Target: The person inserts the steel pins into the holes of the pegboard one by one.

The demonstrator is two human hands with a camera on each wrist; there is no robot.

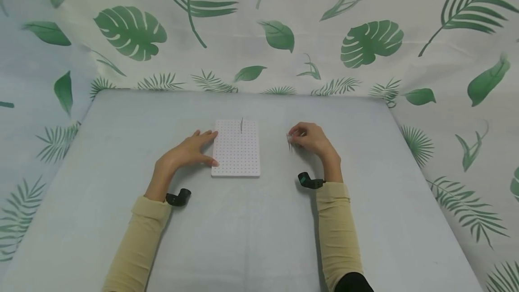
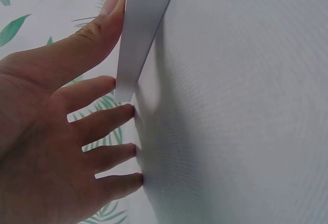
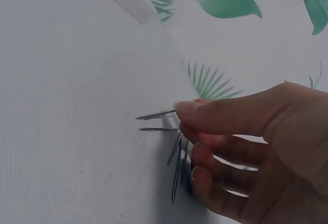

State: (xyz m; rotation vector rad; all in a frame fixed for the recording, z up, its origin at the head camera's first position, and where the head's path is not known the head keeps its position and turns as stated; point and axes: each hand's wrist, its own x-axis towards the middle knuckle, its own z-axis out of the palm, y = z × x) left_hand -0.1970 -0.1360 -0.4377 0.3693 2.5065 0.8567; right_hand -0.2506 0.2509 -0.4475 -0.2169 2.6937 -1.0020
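Observation:
A white pegboard (image 1: 236, 154) with rows of small holes lies flat on the table. Two thin metal pins (image 1: 241, 125) stand in it near its far edge. My left hand (image 1: 188, 150) rests at the board's left side, fingers spread, with thumb and index finger touching its edge. To the right of the board, my right hand (image 1: 310, 139) pinches a thin metal pin (image 3: 155, 115) between thumb and fingers. Several similar loose pins (image 3: 177, 175) show just under and beside those fingertips; how they rest is partly hidden by the hand.
The table (image 1: 243, 229) has a plain pale cover. Behind it and at both sides hangs a white cloth (image 1: 227, 35) printed with green leaves. A small black camera (image 1: 179, 198) sits on the left wrist and another camera (image 1: 310, 180) on the right.

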